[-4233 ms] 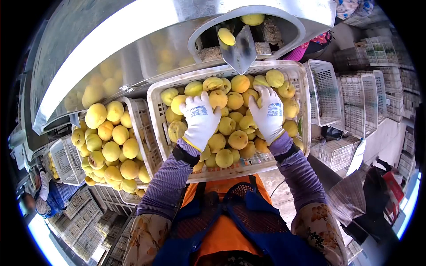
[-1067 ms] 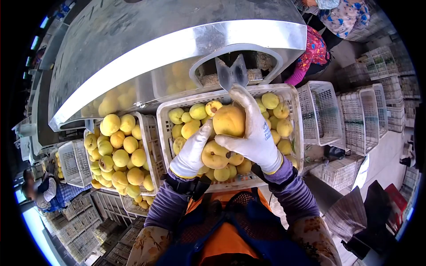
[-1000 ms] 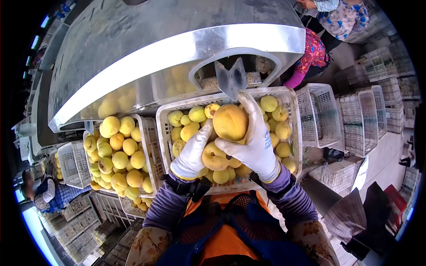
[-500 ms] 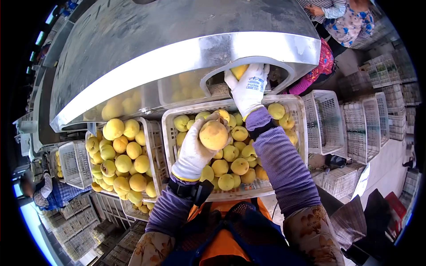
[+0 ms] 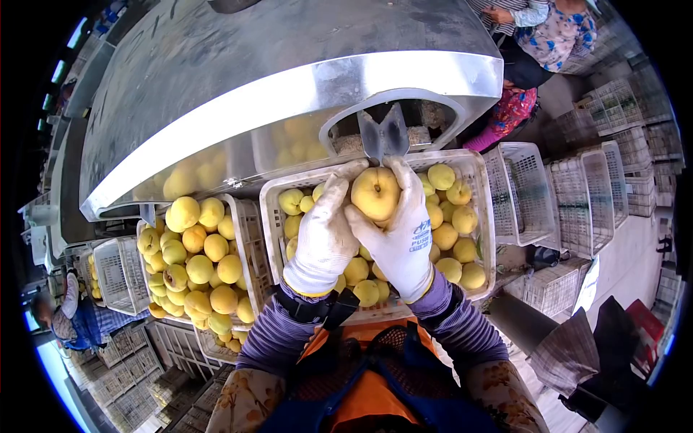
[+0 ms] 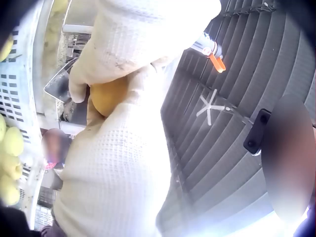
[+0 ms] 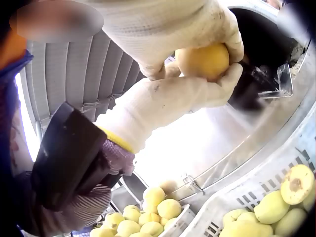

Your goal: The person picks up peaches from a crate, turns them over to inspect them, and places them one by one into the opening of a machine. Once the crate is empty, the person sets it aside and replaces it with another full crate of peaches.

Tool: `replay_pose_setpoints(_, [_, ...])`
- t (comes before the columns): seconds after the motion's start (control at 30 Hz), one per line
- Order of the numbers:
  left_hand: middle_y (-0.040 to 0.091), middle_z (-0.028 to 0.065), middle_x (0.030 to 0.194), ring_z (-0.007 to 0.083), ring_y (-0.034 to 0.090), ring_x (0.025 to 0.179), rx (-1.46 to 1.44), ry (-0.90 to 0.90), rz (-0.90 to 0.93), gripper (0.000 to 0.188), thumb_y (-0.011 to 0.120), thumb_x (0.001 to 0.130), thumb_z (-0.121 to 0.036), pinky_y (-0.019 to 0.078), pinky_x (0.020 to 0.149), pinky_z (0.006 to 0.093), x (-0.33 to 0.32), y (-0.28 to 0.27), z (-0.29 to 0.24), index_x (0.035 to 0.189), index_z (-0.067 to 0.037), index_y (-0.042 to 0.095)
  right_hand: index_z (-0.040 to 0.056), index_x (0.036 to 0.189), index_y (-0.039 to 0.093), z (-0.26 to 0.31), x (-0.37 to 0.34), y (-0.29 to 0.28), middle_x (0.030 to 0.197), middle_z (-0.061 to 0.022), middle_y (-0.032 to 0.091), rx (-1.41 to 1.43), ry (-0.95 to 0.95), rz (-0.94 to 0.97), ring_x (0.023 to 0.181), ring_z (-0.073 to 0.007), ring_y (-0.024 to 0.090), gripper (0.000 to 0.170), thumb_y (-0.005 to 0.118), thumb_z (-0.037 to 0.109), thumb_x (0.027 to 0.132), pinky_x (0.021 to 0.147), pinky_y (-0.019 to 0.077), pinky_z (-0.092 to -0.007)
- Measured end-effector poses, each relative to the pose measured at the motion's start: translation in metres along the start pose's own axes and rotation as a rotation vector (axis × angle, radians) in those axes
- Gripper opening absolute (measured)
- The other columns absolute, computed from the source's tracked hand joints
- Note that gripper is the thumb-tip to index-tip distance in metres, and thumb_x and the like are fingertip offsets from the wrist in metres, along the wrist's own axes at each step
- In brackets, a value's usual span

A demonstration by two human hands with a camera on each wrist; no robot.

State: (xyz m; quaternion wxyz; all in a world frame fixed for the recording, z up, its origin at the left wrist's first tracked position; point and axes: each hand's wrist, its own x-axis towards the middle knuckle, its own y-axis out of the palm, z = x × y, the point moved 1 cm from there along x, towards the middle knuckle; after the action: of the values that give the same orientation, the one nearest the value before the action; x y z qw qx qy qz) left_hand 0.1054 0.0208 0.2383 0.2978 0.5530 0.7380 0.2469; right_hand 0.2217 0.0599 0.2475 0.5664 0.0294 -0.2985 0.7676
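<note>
Both hands wear white gloves. In the head view, a large yellow peach sits upright above the front crate, its stem dimple facing up. My right hand grips it from the right and below, thumb along its lower left. My left hand closes on it from the left, fingers along its far side. In the right wrist view, the peach shows between the fingers of both gloves. The left wrist view shows only part of the peach, mostly covered by the gloves. Under the hands stands a white crate of yellow peaches.
A metal machine spans the far side. Its arched opening holds a V-shaped metal chute just beyond the hands. Another crate heaped with peaches stands left. Crates line the right; people are at the far right.
Half a second ago my right hand was in the machine opening at a yellow fruit, while my left held a peach. Now the right hand is back, and both hands hold one peach.
</note>
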Motion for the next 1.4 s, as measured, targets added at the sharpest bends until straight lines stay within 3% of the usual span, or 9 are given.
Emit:
replay_pose_setpoints(0.37, [0.042, 0.015, 0.147, 0.0275, 0.04, 0.134, 0.349, -0.021, -0.312, 0.069, 0.042, 0.102, -0.052, 0.0314, 0.113, 0.0465, -0.019, -0.081, 0.047, 0.15, -0.002, 0.035, -0.0058, 0.119, 0.051, -0.115, 0.105, 0.057, 0.12, -0.0299, 0.051, -0.5, -0.179, -0.177, 0.111, -0.0457, 0.049, 0.062, 0.076, 0.029, 0.074, 0.101, 0.037, -0.0589])
replay_pose_setpoints(0.5, [0.048, 0.0185, 0.137, 0.0375, 0.045, 0.128, 1.316, 0.197, -0.224, 0.056, 0.069, 0.09, -0.017, 0.0367, 0.11, 0.0461, -0.027, -0.109, 0.059, 0.14, -0.004, 0.045, -0.0033, 0.105, 0.061, -0.077, 0.136, 0.031, 0.097, -0.0233, 0.062, -0.563, 0.12, 0.223, 0.089, -0.038, 0.06, 0.04, 0.071, 0.031, 0.087, 0.085, 0.0464, -0.0481])
replay_pose_setpoints(0.6, [0.049, 0.0178, 0.134, 0.0378, 0.047, 0.123, 1.923, 0.074, 0.142, 0.062, 0.071, 0.081, -0.016, 0.0405, 0.105, 0.0437, -0.036, -0.089, 0.045, 0.139, -0.008, 0.048, -0.0008, 0.099, 0.064, -0.068, 0.076, 0.008, 0.09, -0.0146, 0.065, -0.039, -0.141, -0.282, 0.077, -0.0297, 0.063, 0.021, 0.072, 0.014, 0.086, 0.074, 0.052, -0.0389])
replay_pose_setpoints(0.8, [0.058, 0.0072, 0.111, 0.028, 0.058, 0.103, 2.399, -0.074, 0.667, 0.036, 0.068, 0.078, -0.012, 0.0478, 0.086, 0.0383, -0.031, -0.127, 0.108, 0.113, -0.012, 0.059, 0.0053, 0.121, 0.053, -0.197, -0.045, 0.067, 0.119, -0.0122, 0.063, -0.814, 0.18, 1.025, 0.116, -0.031, 0.057, 0.064, 0.079, 0.038, 0.072, 0.096, 0.0478, -0.0408])
replay_pose_setpoints(0.9, [0.059, 0.0082, 0.108, 0.0266, 0.058, 0.102, 2.255, -0.296, 0.659, 0.032, 0.067, 0.079, -0.012, 0.0486, 0.084, 0.0366, -0.009, -0.128, 0.099, 0.11, -0.01, 0.061, 0.0038, 0.123, 0.053, -0.205, -0.029, 0.073, 0.125, -0.0171, 0.059, -0.802, 0.271, 1.235, 0.119, -0.0328, 0.055, 0.07, 0.081, 0.04, 0.07, 0.1, 0.0462, -0.0407])
replay_pose_setpoints(1.0, [0.06, 0.0092, 0.113, 0.0265, 0.06, 0.106, 1.568, -0.148, 0.132, 0.034, 0.066, 0.082, -0.007, 0.0502, 0.092, 0.0395, -0.018, -0.112, 0.056, 0.116, -0.005, 0.06, 0.0034, 0.13, 0.05, -0.18, -0.031, 0.034, 0.121, -0.0204, 0.059, -0.426, 0.348, 0.873, 0.116, -0.0368, 0.056, 0.077, 0.078, 0.04, 0.069, 0.101, 0.0457, -0.0423])
replay_pose_setpoints(1.1, [0.061, 0.0061, 0.119, 0.0217, 0.06, 0.11, 0.029, -0.225, -0.21, 0.04, 0.062, 0.09, -0.011, 0.0481, 0.097, 0.044, -0.028, -0.092, 0.049, 0.129, -0.003, 0.053, 0.0027, 0.134, 0.045, -0.107, -0.029, 0.002, 0.126, -0.0237, 0.052, 0.045, 0.171, 0.525, 0.121, -0.041, 0.05, 0.069, 0.076, 0.025, 0.075, 0.105, 0.0415, -0.0449])
replay_pose_setpoints(1.27, [0.063, 0.0087, 0.121, 0.023, 0.061, 0.114, 0.041, 0.069, -0.132, 0.035, 0.061, 0.095, -0.02, 0.0496, 0.099, 0.0468, -0.005, -0.01, -0.001, 0.125, -0.004, 0.055, -0.0031, 0.137, 0.041, -0.031, 0.023, -0.016, 0.139, -0.0261, 0.047, 0.221, 0.064, 0.132, 0.131, -0.0395, 0.048, 0.074, 0.077, 0.014, 0.075, 0.11, 0.0391, -0.0416])
replay_pose_setpoints(1.4, [0.065, 0.0123, 0.116, 0.0269, 0.067, 0.101, 0.12, -0.066, -0.2, 0.04, 0.062, 0.096, -0.026, 0.0547, 0.088, 0.0423, -0.004, -0.037, 0.001, 0.128, -0.003, 0.053, -0.0021, 0.136, 0.043, -0.083, 0.069, 0.022, 0.13, -0.0209, 0.053, -0.368, -0.087, -0.011, 0.125, -0.0383, 0.051, 0.077, 0.077, 0.025, 0.074, 0.112, 0.0352, -0.0481])
